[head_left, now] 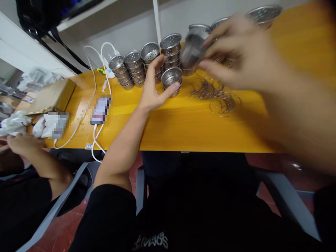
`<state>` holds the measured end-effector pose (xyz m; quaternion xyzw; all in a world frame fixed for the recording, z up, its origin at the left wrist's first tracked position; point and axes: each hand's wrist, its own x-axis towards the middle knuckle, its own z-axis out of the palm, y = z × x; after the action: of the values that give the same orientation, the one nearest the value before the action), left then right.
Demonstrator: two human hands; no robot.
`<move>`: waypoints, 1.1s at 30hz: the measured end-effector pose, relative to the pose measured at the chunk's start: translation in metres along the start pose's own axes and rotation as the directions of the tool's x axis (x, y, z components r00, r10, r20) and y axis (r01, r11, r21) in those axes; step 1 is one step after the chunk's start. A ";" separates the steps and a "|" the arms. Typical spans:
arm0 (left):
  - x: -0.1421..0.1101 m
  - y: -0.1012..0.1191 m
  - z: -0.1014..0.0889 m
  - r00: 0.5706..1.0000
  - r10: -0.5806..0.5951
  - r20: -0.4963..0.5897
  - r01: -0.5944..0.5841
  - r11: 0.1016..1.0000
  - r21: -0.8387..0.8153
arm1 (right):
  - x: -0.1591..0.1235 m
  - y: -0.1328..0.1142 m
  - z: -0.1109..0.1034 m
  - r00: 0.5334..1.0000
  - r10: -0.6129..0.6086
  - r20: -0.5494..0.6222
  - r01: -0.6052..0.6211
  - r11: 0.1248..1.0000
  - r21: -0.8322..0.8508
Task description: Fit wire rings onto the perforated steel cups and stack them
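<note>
Moderately bright, diffuse light warms the tabletop [183,129], with soft shadow below the right arm [296,115]. Motion blur smears the right hand [238,52], its fingers [223,47] and the metal cup [191,52]; pixelation hides the phone screen [101,110].

Small label [89,146] on front edge of table [189,138]: red "39", apparently. Black shirt [189,224]: white lettering [153,241], too distorted to read. Phone screen [100,107]: pixelated, unreadable.
</note>
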<state>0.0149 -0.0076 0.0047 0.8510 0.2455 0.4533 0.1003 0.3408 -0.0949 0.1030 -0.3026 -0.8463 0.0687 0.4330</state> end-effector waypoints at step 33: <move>0.004 0.004 -0.002 0.996 -0.014 0.083 0.007 0.996 0.089 | -0.021 -0.019 0.105 0.998 0.057 0.013 -0.059 0.976 0.209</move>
<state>0.0164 -0.0089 0.0103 0.8714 0.2653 0.4057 0.0751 0.2605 -0.1069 0.0308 -0.2796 -0.8267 0.1710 0.4572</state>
